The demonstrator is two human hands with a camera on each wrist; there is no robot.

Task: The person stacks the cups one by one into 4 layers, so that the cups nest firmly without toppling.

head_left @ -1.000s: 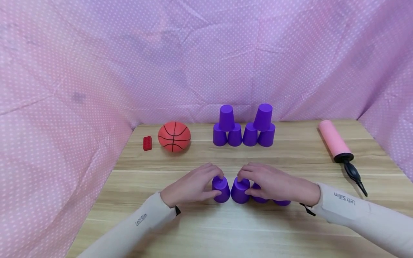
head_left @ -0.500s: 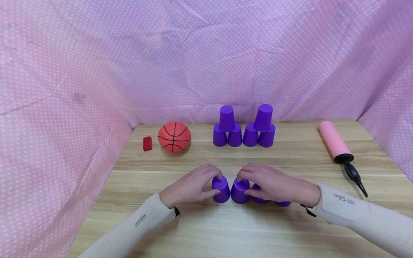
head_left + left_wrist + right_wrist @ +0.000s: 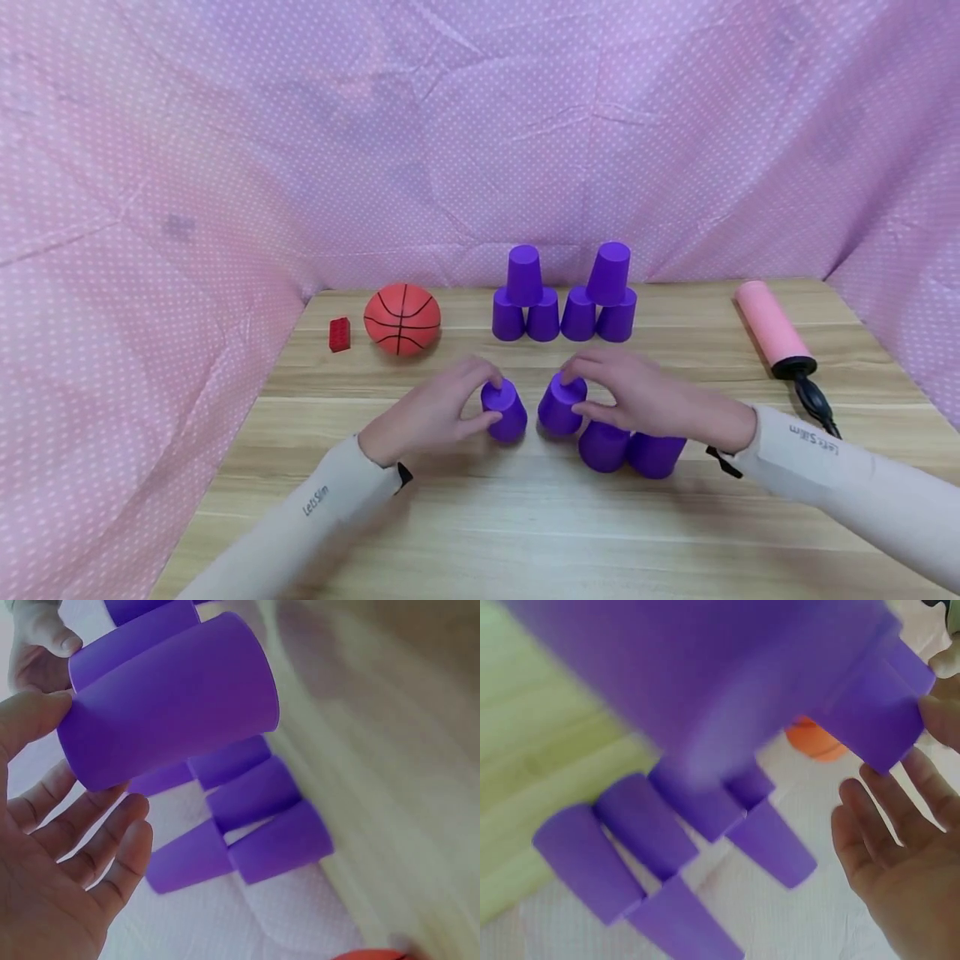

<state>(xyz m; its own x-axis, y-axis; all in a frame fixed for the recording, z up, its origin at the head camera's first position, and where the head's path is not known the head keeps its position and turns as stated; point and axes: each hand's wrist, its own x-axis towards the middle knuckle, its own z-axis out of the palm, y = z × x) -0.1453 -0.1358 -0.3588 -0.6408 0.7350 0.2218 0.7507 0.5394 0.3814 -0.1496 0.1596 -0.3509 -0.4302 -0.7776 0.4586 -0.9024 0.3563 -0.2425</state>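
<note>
Between thumb and fingers, my left hand (image 3: 431,414) pinches the narrow top of an upside-down purple cup (image 3: 507,417). The left wrist view shows that cup (image 3: 172,697) close up, tilted in the grip. My right hand (image 3: 648,396) pinches a second purple cup (image 3: 558,408) the same way, also tilted; a small gap separates the two. In the right wrist view, the fingers (image 3: 889,802) hold this cup (image 3: 874,712) by its narrow end. Below the right hand, two more purple cups (image 3: 602,447) stand upside down side by side, partly covered by it.
At the back stand two small purple cup pyramids (image 3: 525,275), each with one cup on two. A toy basketball (image 3: 402,319) and a red toy brick (image 3: 340,334) are at back left. A pink hand pump (image 3: 775,327) lies at right. Polka-dot cloth (image 3: 480,142) surrounds the table.
Both hands have lifted their cups up and away from the near row, tilting them and widening the gap between them. The two cups at right are now more exposed.
</note>
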